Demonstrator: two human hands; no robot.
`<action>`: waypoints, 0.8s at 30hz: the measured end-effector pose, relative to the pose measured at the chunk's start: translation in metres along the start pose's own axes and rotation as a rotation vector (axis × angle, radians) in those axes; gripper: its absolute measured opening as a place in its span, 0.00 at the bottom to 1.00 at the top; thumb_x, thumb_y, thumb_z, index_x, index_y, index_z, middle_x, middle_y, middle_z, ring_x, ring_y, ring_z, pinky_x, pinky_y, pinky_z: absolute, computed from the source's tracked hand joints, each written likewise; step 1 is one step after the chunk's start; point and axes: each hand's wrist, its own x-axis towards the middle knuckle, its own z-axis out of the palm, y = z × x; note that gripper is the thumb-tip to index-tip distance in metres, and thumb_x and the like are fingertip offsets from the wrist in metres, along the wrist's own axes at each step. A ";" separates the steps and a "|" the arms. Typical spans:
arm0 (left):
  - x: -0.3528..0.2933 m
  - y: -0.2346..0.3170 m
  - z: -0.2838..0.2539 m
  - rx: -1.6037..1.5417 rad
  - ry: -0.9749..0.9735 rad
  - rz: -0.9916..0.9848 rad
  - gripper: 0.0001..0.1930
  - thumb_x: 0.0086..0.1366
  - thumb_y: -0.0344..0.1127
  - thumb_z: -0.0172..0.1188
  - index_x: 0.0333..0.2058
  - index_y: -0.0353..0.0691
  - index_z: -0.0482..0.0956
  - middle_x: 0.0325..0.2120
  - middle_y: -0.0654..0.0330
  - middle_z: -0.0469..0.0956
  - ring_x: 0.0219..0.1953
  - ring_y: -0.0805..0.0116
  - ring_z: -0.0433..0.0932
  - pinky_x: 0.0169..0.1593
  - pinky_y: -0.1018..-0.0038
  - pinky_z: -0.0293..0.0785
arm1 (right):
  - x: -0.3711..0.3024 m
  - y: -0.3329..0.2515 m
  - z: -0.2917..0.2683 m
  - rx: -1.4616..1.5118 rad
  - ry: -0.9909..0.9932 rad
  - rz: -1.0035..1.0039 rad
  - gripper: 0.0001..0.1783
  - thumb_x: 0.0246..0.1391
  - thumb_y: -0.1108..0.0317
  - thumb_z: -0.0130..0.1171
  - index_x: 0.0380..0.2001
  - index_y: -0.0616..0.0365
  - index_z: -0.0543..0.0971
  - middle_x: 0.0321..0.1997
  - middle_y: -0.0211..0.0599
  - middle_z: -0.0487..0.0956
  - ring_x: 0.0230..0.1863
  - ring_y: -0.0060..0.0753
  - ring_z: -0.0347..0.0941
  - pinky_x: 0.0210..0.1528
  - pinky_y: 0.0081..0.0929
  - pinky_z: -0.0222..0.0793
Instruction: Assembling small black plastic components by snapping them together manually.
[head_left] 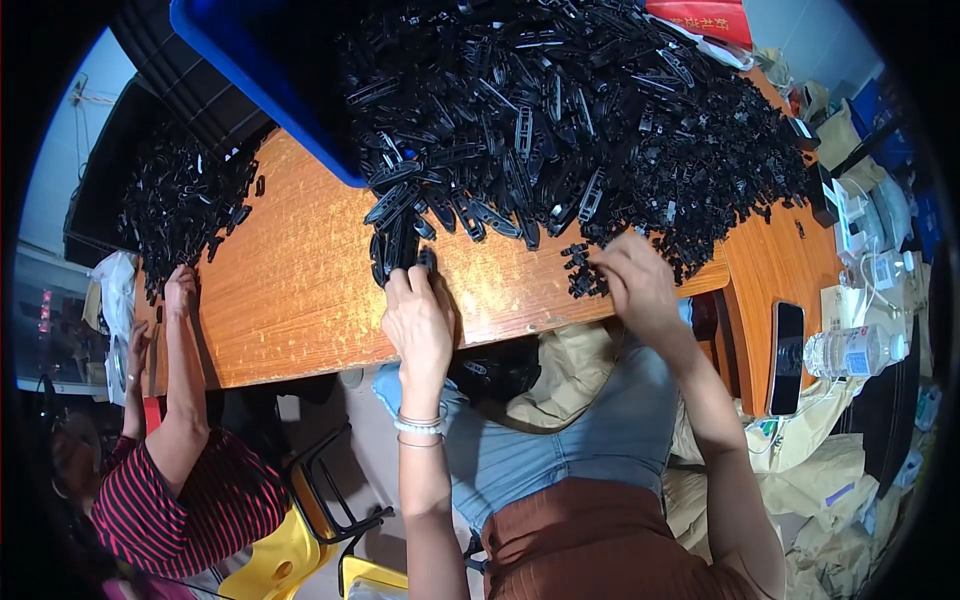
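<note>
A big heap of black plastic parts [590, 120] covers the far half of the wooden table [300, 290]. My left hand [418, 318] rests at the near side of the heap, its fingers closed on a small bunch of long black parts [398, 245]. My right hand [637, 283] reaches into the heap's near right edge, fingers curled among small black clips [583, 270]; whether it holds one is hidden. A bead bracelet sits on my left wrist.
A blue crate [260, 70] stands at the back left. Another person in a striped top [190, 500] touches a second black pile [180, 200] at the left. A dark phone [787, 355], water bottle [855, 352] and chargers lie at the right. Yellow chair [290, 550] below.
</note>
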 end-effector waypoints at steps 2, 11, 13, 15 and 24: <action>-0.003 0.000 0.002 -0.067 -0.049 0.022 0.08 0.58 0.28 0.54 0.37 0.35 0.70 0.27 0.49 0.69 0.30 0.49 0.72 0.31 0.61 0.70 | 0.008 0.013 -0.005 -0.073 -0.073 -0.017 0.07 0.45 0.77 0.57 0.31 0.61 0.79 0.29 0.36 0.69 0.33 0.38 0.67 0.34 0.30 0.64; -0.019 0.030 0.006 -1.265 -0.207 -0.394 0.14 0.57 0.23 0.59 0.38 0.39 0.65 0.25 0.68 0.69 0.24 0.83 0.66 0.27 0.87 0.64 | 0.014 0.017 -0.002 -0.067 -0.020 -0.053 0.06 0.41 0.78 0.58 0.25 0.62 0.71 0.32 0.37 0.69 0.36 0.40 0.65 0.38 0.32 0.62; -0.022 0.037 0.012 -1.244 -0.153 -0.286 0.15 0.57 0.18 0.56 0.39 0.39 0.65 0.20 0.67 0.69 0.20 0.81 0.67 0.23 0.84 0.64 | 0.010 0.020 0.000 -0.036 0.071 -0.067 0.08 0.40 0.80 0.59 0.23 0.62 0.69 0.30 0.38 0.70 0.33 0.41 0.67 0.34 0.33 0.63; -0.024 0.046 0.003 -1.382 -0.362 -0.462 0.12 0.58 0.18 0.54 0.40 0.34 0.65 0.24 0.61 0.74 0.23 0.78 0.74 0.26 0.85 0.69 | 0.006 0.020 -0.002 0.010 0.104 -0.077 0.08 0.41 0.80 0.60 0.23 0.62 0.70 0.27 0.39 0.71 0.31 0.41 0.68 0.32 0.32 0.64; -0.027 0.066 -0.021 -1.460 -0.461 -0.343 0.12 0.55 0.17 0.59 0.39 0.27 0.74 0.26 0.53 0.79 0.28 0.69 0.81 0.32 0.82 0.78 | -0.004 -0.043 -0.024 0.524 0.074 -0.037 0.07 0.42 0.80 0.62 0.28 0.64 0.78 0.31 0.41 0.79 0.33 0.36 0.75 0.34 0.26 0.69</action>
